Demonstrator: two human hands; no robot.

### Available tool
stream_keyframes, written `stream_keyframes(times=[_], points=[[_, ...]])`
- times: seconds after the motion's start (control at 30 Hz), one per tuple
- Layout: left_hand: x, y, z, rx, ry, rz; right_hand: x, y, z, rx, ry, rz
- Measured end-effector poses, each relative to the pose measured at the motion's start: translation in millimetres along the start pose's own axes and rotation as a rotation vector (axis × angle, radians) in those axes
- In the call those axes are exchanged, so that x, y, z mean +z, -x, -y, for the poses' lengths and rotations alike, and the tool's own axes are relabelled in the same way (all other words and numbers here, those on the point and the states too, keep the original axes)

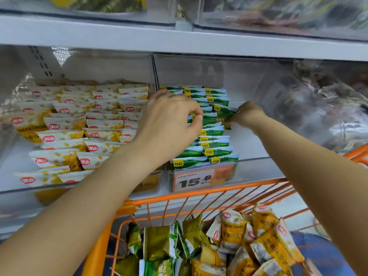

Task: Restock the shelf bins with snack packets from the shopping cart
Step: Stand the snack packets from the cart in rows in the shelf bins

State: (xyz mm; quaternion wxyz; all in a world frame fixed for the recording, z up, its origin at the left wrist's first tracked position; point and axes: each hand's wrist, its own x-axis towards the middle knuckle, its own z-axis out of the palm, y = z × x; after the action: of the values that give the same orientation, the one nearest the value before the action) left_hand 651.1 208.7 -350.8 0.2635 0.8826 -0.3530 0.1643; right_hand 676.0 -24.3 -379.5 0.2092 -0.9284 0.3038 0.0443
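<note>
- The right hand point(249, 114) has its grip pinching one green packet point(224, 114) at the right edge of the green rows, inside the clear bin point(256, 162).
- The left hand point(171, 124) is over the left part of the same rows; its fingers are curled and the fingertips point(199, 117) touch the tops of the green packets point(214, 144). I cannot tell if this grip holds one of them.
- The yellow packets point(79, 126) fill the bin to the left.
- A price tag point(196, 181) reading 15.8 is on the front of the bin.
- Below, the orange shopping cart point(199, 194) holds loose green and yellow packets point(219, 244).
</note>
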Motion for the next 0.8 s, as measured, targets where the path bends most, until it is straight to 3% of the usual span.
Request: stream_keyframes(times=[0.13,0.27,0.33,0.4,0.47,0.57,0.67,0.8], points=[[-17,11,-2,0.042,0.072,0.065,-26,49,2,-0.176,0.068,-0.239],[-49,51,-16,0.1,0.233,0.025,-46,126,4,-0.419,-0.086,-0.356],[-61,78,-21,0.09,0.297,0.125,-49,169,6,-0.478,-0.227,-0.218],[-64,101,-18,0.066,0.257,0.307,-43,207,9,-0.514,-0.264,0.052],[-62,119,-13,0.037,0.174,0.458,-22,232,7,-0.554,-0.063,0.328],[-62,134,-17,0.063,0.098,0.537,28,254,-3,-0.588,0.474,0.596],[-62,140,-26,0.057,0.077,0.547,70,264,-16,-0.519,0.823,0.721],[-57,143,-28,0.04,0.095,0.614,84,269,-18,-0.555,0.861,0.738]])
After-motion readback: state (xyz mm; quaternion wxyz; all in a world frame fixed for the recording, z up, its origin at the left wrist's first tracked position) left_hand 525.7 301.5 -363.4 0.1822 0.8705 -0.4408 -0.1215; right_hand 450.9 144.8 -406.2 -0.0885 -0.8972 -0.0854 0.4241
